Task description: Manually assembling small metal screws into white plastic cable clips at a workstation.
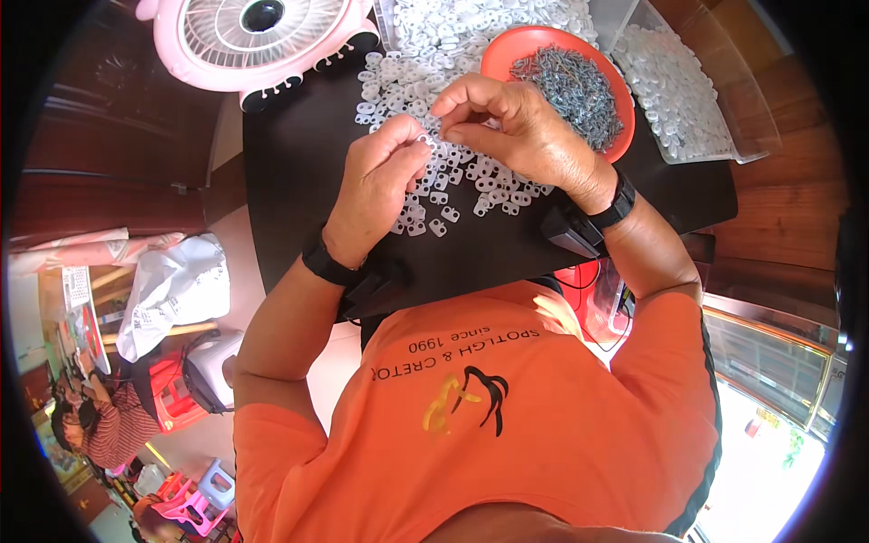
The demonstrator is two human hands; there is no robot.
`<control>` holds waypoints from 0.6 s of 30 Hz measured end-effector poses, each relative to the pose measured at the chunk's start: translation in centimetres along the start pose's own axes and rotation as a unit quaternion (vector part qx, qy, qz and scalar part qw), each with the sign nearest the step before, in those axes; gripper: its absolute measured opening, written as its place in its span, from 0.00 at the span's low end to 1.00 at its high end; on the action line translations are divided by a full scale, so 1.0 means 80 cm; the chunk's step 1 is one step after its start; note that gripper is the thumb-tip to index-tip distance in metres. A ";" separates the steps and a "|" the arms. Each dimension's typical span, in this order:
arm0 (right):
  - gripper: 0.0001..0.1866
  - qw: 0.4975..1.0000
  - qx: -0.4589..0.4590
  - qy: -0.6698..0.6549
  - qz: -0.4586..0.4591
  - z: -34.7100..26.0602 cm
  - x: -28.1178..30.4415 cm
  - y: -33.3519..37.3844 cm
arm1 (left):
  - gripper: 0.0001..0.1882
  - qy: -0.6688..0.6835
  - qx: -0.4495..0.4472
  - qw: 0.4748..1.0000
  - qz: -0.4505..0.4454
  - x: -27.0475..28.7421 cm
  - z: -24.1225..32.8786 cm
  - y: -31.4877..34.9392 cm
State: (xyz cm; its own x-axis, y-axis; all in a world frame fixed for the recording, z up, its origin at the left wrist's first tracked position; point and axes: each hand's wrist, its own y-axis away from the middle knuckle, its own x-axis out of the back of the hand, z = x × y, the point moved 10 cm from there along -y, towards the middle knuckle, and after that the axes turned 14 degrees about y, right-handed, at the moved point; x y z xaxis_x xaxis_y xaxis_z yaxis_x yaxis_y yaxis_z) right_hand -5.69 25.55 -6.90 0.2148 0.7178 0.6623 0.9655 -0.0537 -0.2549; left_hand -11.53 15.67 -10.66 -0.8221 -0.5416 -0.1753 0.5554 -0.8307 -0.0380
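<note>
My left hand (376, 185) is closed, its thumb and forefinger pinching a small white plastic piece with holes (424, 139). Just right of it, my right hand (520, 131) has thumb and forefinger curled toward each other; whatever lies at their tips is too small to make out. Both hands are above a spread of loose white plastic pieces (439, 199) on the dark table (299, 199). Behind my right hand stands an orange-red bowl (502, 52) heaped with small grey metal pins or nails (575, 95). Each wrist wears a black band.
A clear bin (751, 131) of whitish pieces stands at the right, and another heap of white pieces (489, 18) fills a container at the back. A pink fan (262, 45) is at the far left. Behind on the left are a person (113, 421) and plastic stools (190, 502).
</note>
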 end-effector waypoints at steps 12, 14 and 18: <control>0.09 0.998 0.059 -0.014 0.029 -0.017 0.002 0.003 | 0.07 -0.069 -0.035 0.996 -0.032 -0.006 0.003 0.002; 0.09 0.998 0.061 -0.009 0.031 -0.018 0.003 0.003 | 0.07 -0.074 -0.040 0.996 -0.034 -0.007 0.004 0.002; 0.09 0.998 0.057 -0.009 0.036 -0.015 0.005 0.004 | 0.07 -0.074 -0.036 0.996 -0.032 -0.007 0.004 0.002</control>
State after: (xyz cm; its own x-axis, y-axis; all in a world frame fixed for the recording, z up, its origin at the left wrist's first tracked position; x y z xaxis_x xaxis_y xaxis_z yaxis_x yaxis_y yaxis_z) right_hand -5.12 24.99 -5.84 0.2792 0.7270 0.6273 0.9246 -0.0274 -0.3799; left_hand -11.00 15.77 -10.26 -0.8622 -0.5060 -0.0244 0.5052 -0.8551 -0.1165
